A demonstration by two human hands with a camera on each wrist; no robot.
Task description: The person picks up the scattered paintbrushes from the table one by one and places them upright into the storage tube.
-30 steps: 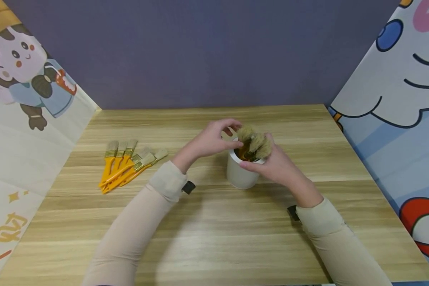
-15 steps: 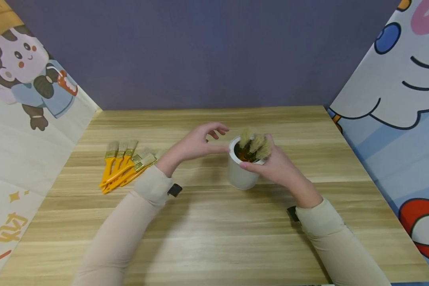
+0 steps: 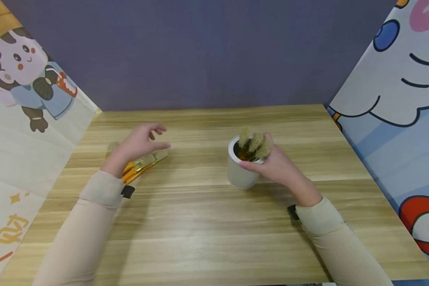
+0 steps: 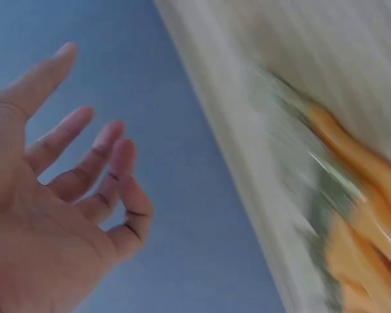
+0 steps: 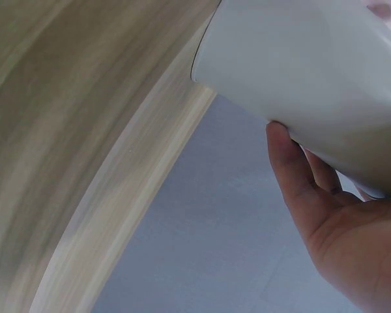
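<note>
A white cylindrical cup [image 3: 240, 176] stands upright on the table, right of the middle. Several paintbrushes [image 3: 257, 143] lean in it, pale bristles upward. My right hand [image 3: 277, 165] holds the cup from its right side, thumb at the near rim; in the right wrist view, fingers [image 5: 290, 156] lie against the cup wall. My left hand [image 3: 139, 142] hovers over a fan of paintbrushes with orange handles [image 3: 137, 169], holding nothing, its fingers loosely bent. Part of that fan is hidden beneath the left hand and wrist. In the left wrist view these brushes [image 4: 371, 195] are blurred.
The wooden table [image 3: 200, 222] reaches back to a plain purple-grey wall [image 3: 214, 55]. Cartoon-printed panels stand along both sides, a left panel [image 3: 7, 139] and a right panel [image 3: 407, 159].
My left hand has left the brushes at the cup's rim and moved leftward to above the fan of paintbrushes. The right hand and cup have stayed in place.
</note>
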